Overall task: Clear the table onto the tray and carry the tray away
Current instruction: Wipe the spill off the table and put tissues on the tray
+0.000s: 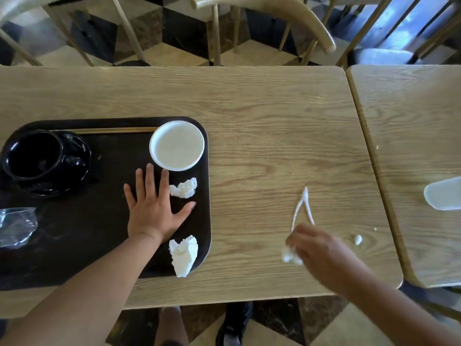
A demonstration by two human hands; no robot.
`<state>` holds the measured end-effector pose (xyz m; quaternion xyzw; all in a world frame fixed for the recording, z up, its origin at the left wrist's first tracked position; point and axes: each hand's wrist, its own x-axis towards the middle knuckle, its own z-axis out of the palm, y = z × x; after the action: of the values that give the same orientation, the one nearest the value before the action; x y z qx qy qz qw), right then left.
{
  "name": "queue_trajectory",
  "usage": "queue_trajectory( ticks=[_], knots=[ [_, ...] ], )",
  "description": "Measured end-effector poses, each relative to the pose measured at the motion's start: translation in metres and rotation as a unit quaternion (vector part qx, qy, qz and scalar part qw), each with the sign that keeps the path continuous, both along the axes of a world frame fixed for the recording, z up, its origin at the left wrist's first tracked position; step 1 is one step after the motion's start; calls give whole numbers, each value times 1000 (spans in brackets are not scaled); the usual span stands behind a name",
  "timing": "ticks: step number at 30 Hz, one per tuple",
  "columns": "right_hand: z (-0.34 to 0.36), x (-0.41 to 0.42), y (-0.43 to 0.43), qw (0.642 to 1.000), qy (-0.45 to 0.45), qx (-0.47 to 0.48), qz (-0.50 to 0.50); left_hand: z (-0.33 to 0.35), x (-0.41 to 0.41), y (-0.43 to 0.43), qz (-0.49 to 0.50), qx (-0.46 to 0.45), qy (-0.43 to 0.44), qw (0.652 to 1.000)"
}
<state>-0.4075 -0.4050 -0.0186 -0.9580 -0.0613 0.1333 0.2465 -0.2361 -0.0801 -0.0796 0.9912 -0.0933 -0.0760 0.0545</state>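
A dark brown tray [207,196] lies on the left part of the wooden table [262,108]. On it stand a black pot [35,156], a white round dish [177,145], wooden chopsticks [114,130], two crumpled white napkins [184,188] [184,254] and a clear plastic wrapper [16,227]. My left hand [152,208] rests flat on the tray, fingers spread. My right hand [321,250], blurred, is closed on a white napkin wad [289,255] at the near end of a thin white V-shaped wrapper [303,206] on the table.
A small white scrap [358,239] lies right of my right hand. A second table [411,146] adjoins on the right, with a pale plastic lid [444,193] on it. Wooden chairs [262,11] stand beyond the far edge. My feet [234,323] show below the near edge.
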Motion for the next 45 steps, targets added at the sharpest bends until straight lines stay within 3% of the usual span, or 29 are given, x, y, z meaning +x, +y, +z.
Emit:
queue_trajectory(
  ticks=[4,8,11,14,18,25,29,33,38,45],
  knots=[
    [12,69,-45,986,-121,-78,-89,0,0,-1,-1,4,-4,1000],
    [-13,105,-76,968,-131,-136,-165,0,0,-1,-2,2,-6,1000],
    [-25,113,-74,953,-118,-128,-250,0,-1,-1,-2,4,-7,1000],
    [-36,111,-58,946,-130,-113,-273,0,0,-1,-4,6,-10,1000],
    [-36,71,-19,966,-141,-86,-200,0,1,0,-3,7,-10,1000],
    [-26,-62,48,999,-38,-14,-6,0,0,0,1,9,-10,1000],
    [-19,-82,35,999,-1,-16,45,-1,-1,0,-6,7,-12,1000],
    [-1,-37,-2,999,-36,0,-16,-1,0,1,-5,4,-10,1000],
    [-10,43,-50,975,-80,-56,-200,0,-1,1,-3,-1,-11,1000],
    [-28,85,-42,946,-44,-75,-311,-1,0,1,-5,0,-17,1000]
  ],
)
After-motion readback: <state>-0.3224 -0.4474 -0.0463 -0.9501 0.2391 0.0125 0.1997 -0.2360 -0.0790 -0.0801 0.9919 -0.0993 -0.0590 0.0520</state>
